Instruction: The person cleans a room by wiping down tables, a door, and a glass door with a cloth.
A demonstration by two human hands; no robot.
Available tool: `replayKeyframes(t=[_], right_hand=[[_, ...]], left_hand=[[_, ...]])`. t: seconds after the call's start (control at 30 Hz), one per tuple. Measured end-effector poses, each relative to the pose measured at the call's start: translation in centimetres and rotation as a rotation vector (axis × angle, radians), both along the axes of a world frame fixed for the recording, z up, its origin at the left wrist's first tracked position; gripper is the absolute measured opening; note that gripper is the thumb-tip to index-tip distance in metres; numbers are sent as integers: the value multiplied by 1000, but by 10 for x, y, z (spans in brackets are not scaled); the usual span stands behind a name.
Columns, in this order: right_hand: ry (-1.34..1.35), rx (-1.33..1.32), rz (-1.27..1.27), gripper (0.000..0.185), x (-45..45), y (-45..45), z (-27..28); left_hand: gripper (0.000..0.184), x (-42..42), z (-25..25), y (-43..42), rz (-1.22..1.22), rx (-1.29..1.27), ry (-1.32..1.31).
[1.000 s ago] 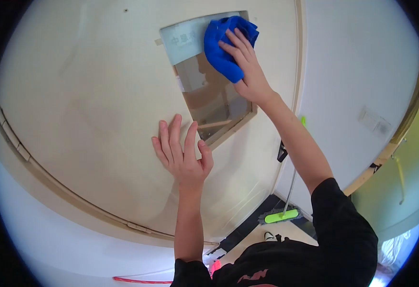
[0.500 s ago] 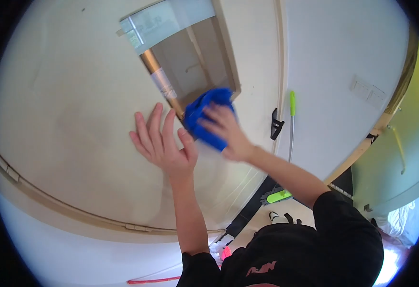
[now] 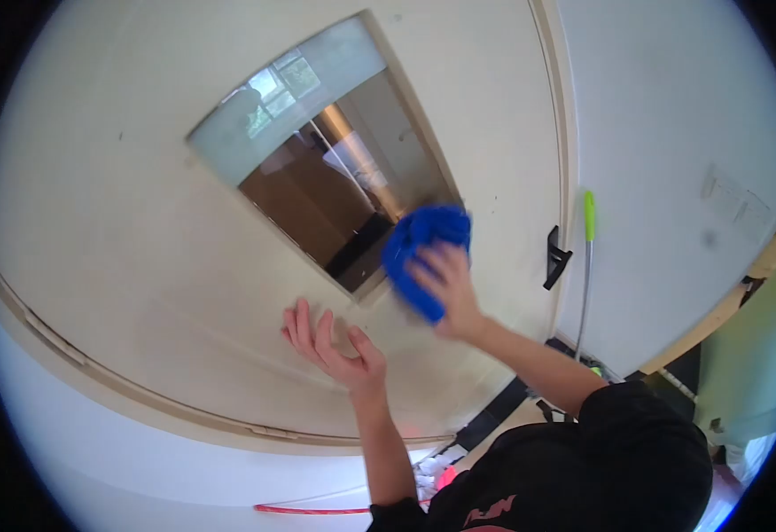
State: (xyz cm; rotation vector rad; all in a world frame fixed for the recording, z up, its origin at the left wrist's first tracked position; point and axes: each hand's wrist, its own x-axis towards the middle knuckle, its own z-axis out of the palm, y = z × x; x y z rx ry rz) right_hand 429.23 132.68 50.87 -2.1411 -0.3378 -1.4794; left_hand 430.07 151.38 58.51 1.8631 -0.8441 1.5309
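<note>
Pale door (image 3: pixel 140 266) fills most of your view, hinge side at left, white panel (image 3: pixel 662 160) past its right edge. Window pane (image 3: pixel 295 208) set in the door, pale strip (image 3: pixel 228 155) along the pane's top edge, clear glass with reflections below it.

Your right hand (image 3: pixel 448 288) has the blue cloth (image 3: pixel 425 230), bunched, fingers laid over it. Cloth sits at the pane's lower right corner, covering part of the bottom edge and overlapping the door face. Cloth and fingers a bit blurred.

Your left hand (image 3: pixel 339 355) is empty and open, fingers apart and slightly curled, just below the pane's lower left corner. Can't tell if it's touching the door.

Black handle (image 3: pixel 556 257) at the door's right edge, well apart from the cloth. Just beyond it, a pole with a green grip (image 3: pixel 590 215) stands upright in front of the white panel. Red pole (image 3: pixel 312 510) low down, left of your black shirt (image 3: pixel 574 470).
</note>
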Motion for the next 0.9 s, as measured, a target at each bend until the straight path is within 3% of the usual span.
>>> replayKeyframes(t=[0.07, 0.13, 0.17, 0.23, 0.3, 0.37, 0.47, 0.5, 0.57, 0.6, 0.73, 0.83, 0.9], right_hand=[[11, -17, 30, 67, -7, 19, -25], [164, -269, 286, 72, -4, 5, -56], [148, -257, 289, 72, -1, -16, -65], [433, -412, 186, 75, -6, -67, -95], [354, -146, 72, 74, 20, -123, -132], [-50, 227, -178, 71, 25, -163, -89], [-87, 272, -178, 66, 34, -188, -9], [-220, 200, -114, 68, 50, -179, -4], [-128, -45, 2, 77, 49, -152, -6], [-3, -202, 85, 72, 41, -143, -5], [-66, -450, 121, 67, 37, -177, 39], [-85, -201, -19, 66, 44, -207, 121], [-271, -60, -44, 63, 53, -225, 169]], left_hand=[[31, 0, -8, -23, -18, -29, -11], [32, 1, -20, -37, -44, -23, -5], [32, 4, -25, -45, -41, -8, -19], [33, 2, -38, -59, 22, 57, -4], [34, 0, -44, -74, 31, 96, 44], [35, 6, -49, -98, 11, 86, 63], [37, 15, -53, -134, 7, 94, 69], [37, 16, -54, -145, 22, 85, 73], [41, 20, -56, -168, 85, 95, 71], [41, 23, -60, -173, 99, 80, 69], [43, 38, -67, -186, 190, 64, -10], [42, 36, -65, -185, 300, 136, 9], [43, 29, -71, -185, 317, 145, 41]])
